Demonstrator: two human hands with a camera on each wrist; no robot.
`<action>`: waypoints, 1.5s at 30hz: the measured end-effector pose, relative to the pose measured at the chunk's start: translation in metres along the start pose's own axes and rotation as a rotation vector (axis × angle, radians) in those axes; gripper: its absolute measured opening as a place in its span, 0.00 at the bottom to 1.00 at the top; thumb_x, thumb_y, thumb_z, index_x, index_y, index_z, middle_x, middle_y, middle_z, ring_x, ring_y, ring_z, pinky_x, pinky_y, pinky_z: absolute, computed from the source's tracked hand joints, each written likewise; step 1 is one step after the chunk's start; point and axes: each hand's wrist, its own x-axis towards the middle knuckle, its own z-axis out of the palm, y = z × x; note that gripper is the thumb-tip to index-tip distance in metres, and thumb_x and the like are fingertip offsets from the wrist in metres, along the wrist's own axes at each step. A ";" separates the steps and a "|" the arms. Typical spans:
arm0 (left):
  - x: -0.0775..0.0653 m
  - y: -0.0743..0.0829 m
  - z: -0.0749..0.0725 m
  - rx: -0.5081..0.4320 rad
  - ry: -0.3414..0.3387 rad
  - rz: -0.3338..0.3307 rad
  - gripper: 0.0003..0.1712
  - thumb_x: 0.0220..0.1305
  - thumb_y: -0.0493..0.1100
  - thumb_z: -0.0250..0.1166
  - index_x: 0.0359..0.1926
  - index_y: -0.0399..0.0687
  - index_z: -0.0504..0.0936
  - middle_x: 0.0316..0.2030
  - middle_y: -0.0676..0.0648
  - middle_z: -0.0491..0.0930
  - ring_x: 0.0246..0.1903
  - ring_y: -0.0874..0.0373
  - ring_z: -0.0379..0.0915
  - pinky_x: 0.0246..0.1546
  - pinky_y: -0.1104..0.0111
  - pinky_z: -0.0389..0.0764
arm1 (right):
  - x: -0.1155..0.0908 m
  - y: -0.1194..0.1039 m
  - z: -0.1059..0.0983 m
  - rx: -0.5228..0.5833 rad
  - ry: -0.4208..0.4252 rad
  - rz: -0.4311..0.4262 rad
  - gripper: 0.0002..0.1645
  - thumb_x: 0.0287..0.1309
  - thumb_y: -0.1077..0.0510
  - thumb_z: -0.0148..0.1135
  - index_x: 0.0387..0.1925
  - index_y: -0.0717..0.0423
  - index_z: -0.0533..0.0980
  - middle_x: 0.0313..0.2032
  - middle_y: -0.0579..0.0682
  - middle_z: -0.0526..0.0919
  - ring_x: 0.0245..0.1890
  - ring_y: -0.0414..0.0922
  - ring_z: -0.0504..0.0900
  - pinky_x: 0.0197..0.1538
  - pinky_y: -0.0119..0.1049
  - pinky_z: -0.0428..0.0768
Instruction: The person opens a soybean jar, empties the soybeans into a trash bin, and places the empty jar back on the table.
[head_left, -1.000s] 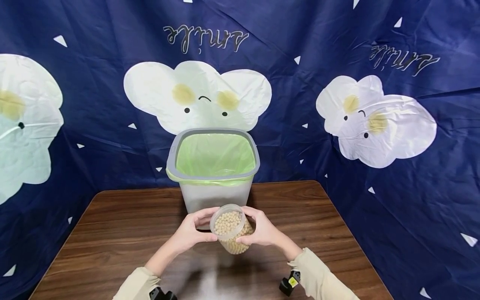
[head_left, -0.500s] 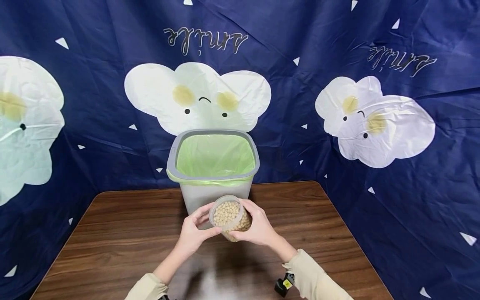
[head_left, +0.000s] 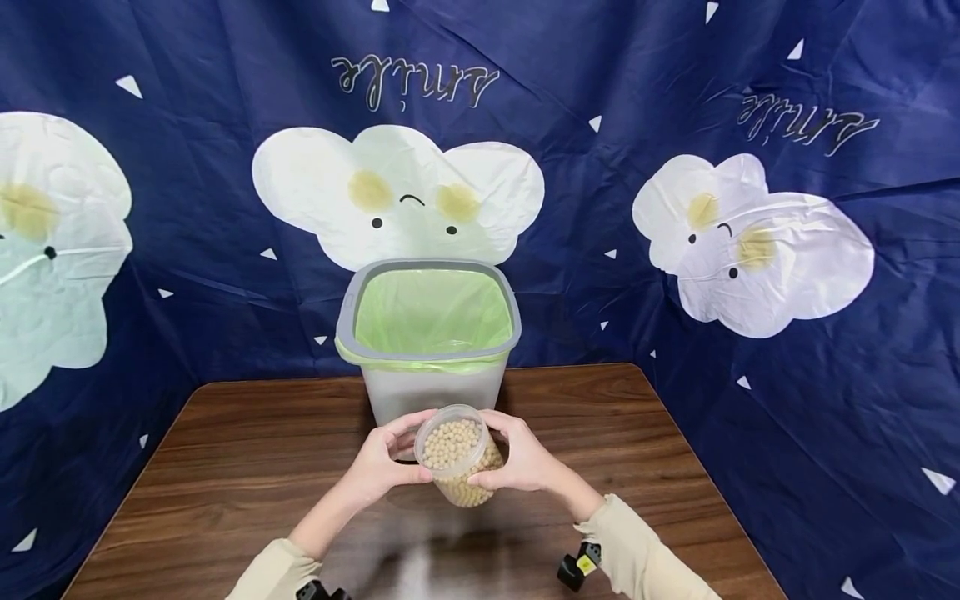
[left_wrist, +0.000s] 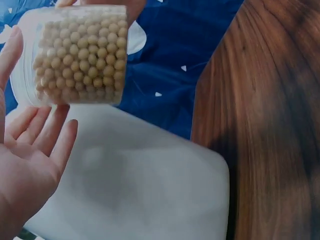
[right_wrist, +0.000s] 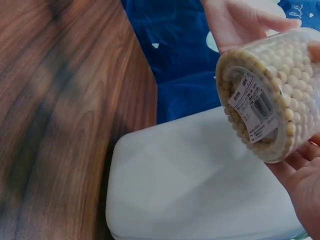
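Observation:
Both hands hold a clear plastic jar up over the near part of the table, in front of the bin. Small round beige beans fill it, and its open mouth leans toward the upper left. My left hand spans the rim side between thumb and fingers. My right hand grips the body from the other side, thumb in front. In the left wrist view the beans show through the jar wall, with left fingertips along its lower side. A printed barcode label is on the jar's base in the right wrist view.
A whitish bin with a grey rim and green liner stands behind the hands. It is on a brown wooden table. A dark blue cloth with white clouds hangs at the back and sides.
The jar rose slightly toward the bin half a second ago, with its mouth facing me more. Now it has come back down near its earlier place, both hands still holding it.

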 end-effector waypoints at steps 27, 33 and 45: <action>0.000 -0.005 0.003 -0.112 -0.045 0.070 0.39 0.42 0.32 0.72 0.54 0.19 0.64 0.46 0.51 0.77 0.43 0.63 0.73 0.41 0.69 0.78 | -0.001 -0.019 -0.002 0.036 -0.027 -0.043 0.38 0.32 0.67 0.69 0.51 0.74 0.68 0.44 0.66 0.75 0.46 0.47 0.76 0.48 0.37 0.76; -0.002 -0.006 0.017 -0.002 0.188 0.014 0.35 0.39 0.26 0.71 0.53 0.23 0.68 0.42 0.50 0.78 0.40 0.65 0.74 0.37 0.72 0.79 | -0.003 0.005 0.008 -0.131 0.140 -0.062 0.43 0.31 0.59 0.74 0.55 0.64 0.69 0.47 0.56 0.76 0.47 0.46 0.75 0.49 0.37 0.76; -0.005 -0.001 0.021 0.016 0.267 0.057 0.27 0.43 0.24 0.67 0.49 0.24 0.72 0.43 0.50 0.78 0.40 0.64 0.75 0.37 0.72 0.79 | -0.002 -0.003 0.004 0.015 0.131 -0.004 0.39 0.35 0.63 0.71 0.53 0.67 0.69 0.47 0.59 0.76 0.47 0.43 0.76 0.47 0.36 0.77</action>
